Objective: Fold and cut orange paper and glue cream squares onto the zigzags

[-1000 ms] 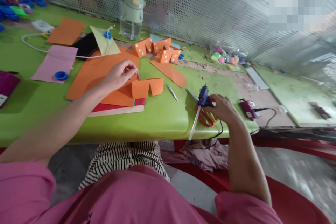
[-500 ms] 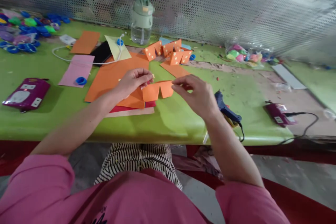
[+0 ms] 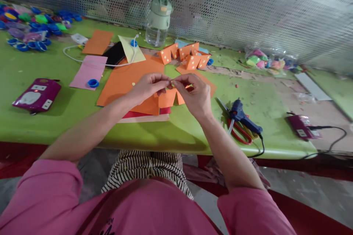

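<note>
Fingertip to fingertip, both my hands meet over a folded plain orange paper piece (image 3: 166, 100) with a notch in its middle. My left hand (image 3: 153, 86) is closed in a pinch around a tiny pale yellow piece (image 3: 172, 82). My right hand (image 3: 194, 93) is also closed, its thumb and forefinger pressed at that same bit. Under my left hand lies a large orange paper sheet (image 3: 121, 84) on top of red and pale sheets. Just behind my hands stand folded orange papers with pale dots (image 3: 193, 60). My right hand partly hides the plain folded piece.
A blue glue gun (image 3: 242, 115) and red-handled scissors (image 3: 239, 134) lie to the right. Purple power boxes (image 3: 37, 95) sit at both sides. At the back are a water bottle (image 3: 159, 18), blue rings and bagged colourful pieces (image 3: 259, 60). A white cable (image 3: 96, 64) crosses papers on the left.
My right hand has moved left from the folded orange paper's right edge to meet my left fingertips at the small yellow piece. The view has shifted, and the scissors now show beside the glue gun.
</note>
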`<state>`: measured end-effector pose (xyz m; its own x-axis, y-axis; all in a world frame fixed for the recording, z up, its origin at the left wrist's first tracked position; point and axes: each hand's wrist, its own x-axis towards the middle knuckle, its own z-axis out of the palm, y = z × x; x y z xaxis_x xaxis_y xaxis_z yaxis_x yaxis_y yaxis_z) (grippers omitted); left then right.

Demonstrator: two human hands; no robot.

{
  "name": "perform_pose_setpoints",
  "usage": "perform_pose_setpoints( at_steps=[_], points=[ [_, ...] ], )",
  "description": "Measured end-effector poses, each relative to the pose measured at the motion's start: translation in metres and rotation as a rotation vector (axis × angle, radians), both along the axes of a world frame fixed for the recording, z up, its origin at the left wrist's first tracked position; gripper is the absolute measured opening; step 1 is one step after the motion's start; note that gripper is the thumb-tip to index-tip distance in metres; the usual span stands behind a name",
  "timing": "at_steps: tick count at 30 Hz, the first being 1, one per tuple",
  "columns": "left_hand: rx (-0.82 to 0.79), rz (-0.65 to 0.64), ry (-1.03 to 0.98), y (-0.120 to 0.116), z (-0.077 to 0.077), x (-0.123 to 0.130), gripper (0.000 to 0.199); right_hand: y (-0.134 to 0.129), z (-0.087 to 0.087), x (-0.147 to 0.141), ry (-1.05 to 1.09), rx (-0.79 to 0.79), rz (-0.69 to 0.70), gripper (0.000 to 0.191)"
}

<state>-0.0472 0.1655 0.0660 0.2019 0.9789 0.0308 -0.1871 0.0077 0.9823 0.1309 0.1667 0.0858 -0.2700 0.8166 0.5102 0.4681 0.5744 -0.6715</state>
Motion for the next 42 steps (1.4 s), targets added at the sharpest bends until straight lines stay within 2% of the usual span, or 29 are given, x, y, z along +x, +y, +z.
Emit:
perform_pose_setpoints(
  at_steps=[7, 16, 25, 32, 37, 42],
  points=[
    [0.042, -0.058, -0.006, 0.001, -0.006, 0.000, 0.023, -0.004, -0.004, 0.004, 0.071, -0.021, 0.031, 0.010],
    [0.067, -0.068, -0.018, -0.002, -0.002, 0.001, 0.033, -0.012, -0.002, 0.004, 0.096, -0.021, 0.051, 0.007],
    [0.082, -0.053, 0.013, -0.005, 0.001, 0.003, 0.028, -0.017, -0.001, 0.003, 0.076, -0.028, -0.025, 0.003],
    [0.124, -0.046, 0.065, -0.007, -0.002, 0.001, 0.027, -0.020, 0.000, 0.005, 0.050, -0.027, -0.020, 0.009],
    [0.107, -0.049, 0.065, -0.007, 0.001, 0.002, 0.033, -0.020, 0.001, 0.006, 0.043, -0.013, -0.021, 0.008],
    [0.124, -0.054, 0.055, -0.007, 0.003, 0.002, 0.030, -0.019, 0.000, 0.006, 0.052, -0.040, -0.018, 0.009]
  ],
)
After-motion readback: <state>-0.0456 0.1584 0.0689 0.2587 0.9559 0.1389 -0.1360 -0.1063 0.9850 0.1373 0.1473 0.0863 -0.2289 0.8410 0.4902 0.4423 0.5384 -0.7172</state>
